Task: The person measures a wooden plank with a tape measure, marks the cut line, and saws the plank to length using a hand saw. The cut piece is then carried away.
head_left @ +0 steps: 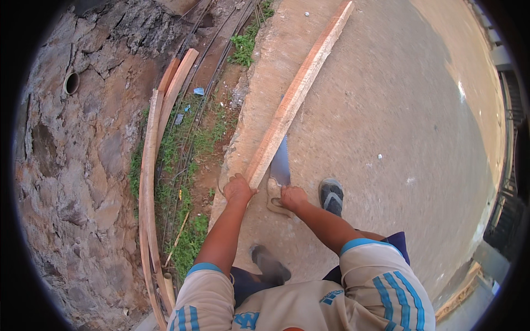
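Knuckles uppermost, your left hand [238,189] is closed on the near end of the long wooden beam [302,88], with the thumb toward the beam's right side. Your right hand [294,197] is just beside it, fingers wrapped around the handle of the handsaw [281,163] — clamped on the grip, as far as you can see from above. The relation that matters most is how the two lengths cross: the beam's long axis runs forward and to the right from your left hand, while the saw blade points nearly straight ahead from your right, so it slips from view under the beam (a dark sliver on the far side looks like its tip). Your left hand is nearer the beam's end; your right is nearer the blade, and whether steel touches wood is hidden. Closer to you, your right shoe [331,197] stands to the right of the saw handle, and your left shoe [268,265] is lower down, between your forearms, blurred. Paved ground [397,165] spreads off to the right. Beyond the pavement's edge on your left come green weeds [193,243], thin metal rods [212,74] and more lengths of timber [148,182] — bowed by the lens, perhaps — then a rough rock face [83,182] with a pipe opening [72,83].
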Available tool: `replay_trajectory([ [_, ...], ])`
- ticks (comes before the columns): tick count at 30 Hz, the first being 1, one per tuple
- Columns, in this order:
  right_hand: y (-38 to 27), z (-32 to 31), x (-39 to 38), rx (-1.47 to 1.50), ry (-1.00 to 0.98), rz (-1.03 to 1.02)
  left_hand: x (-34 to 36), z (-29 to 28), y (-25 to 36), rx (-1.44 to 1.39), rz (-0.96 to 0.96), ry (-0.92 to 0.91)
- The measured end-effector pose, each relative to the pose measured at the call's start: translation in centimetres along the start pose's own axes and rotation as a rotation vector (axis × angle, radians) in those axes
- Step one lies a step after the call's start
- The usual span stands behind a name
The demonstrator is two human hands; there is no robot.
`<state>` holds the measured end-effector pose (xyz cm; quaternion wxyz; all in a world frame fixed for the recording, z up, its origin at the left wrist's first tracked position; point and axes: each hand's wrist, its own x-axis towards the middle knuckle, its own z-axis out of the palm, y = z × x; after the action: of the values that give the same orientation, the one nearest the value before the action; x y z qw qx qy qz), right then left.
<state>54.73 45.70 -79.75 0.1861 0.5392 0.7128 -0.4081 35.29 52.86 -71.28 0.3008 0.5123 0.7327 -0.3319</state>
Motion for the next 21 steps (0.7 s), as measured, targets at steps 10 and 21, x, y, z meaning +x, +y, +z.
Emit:
replay_trajectory([
  [10,-1.7,5.2,-3.5,-0.166,-0.02,-0.069,0.1,6.6,-7.2,-0.175,0.048,-0.161],
  [21,5.2,-2.0,-2.0,-0.325,0.153,-0.246,0.1,2.4,-7.6,-0.182,0.083,-0.134],
])
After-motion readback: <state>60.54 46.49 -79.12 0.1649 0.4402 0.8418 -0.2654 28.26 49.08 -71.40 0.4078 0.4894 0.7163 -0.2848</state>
